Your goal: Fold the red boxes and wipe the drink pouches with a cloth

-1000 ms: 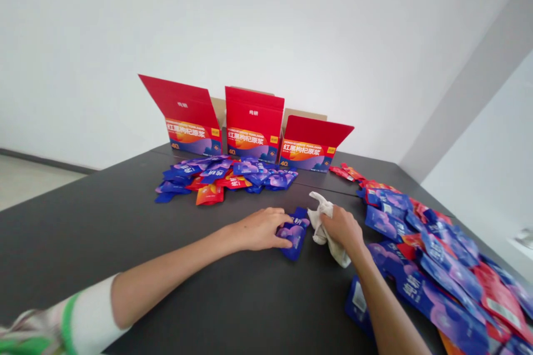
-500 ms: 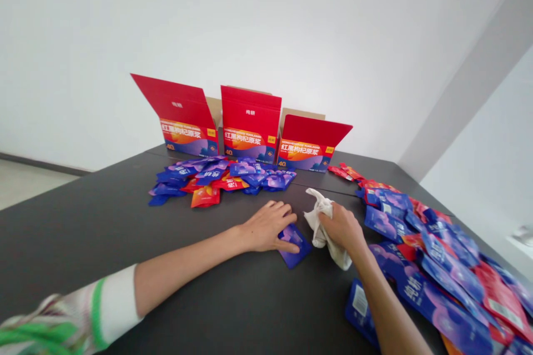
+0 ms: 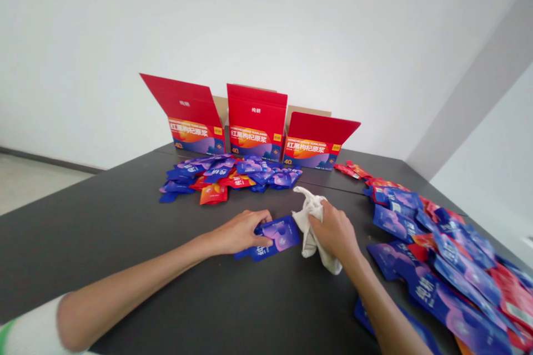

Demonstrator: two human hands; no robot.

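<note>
A blue-purple pouch is pinched between the thumb and fingers of my left hand, just above or on the dark table; I cannot tell which. Its printed end points right, towards a crumpled white cloth. My right hand is closed around that cloth, which hangs out above and below the fingers. Cloth and pouch are very near each other. Behind my hands lies a heap of blue and red pouches.
Three red boxes with raised lids, among them the middle box, stand at the back against a white wall. A large spread of blue and red pouches covers the table's right side, partly under my right forearm. The dark table extends to the left.
My left hand has gone from lying over the pouch to pinching it, turning it sideways with its far end to the right. My right hand, with the cloth, has shifted slightly left.
</note>
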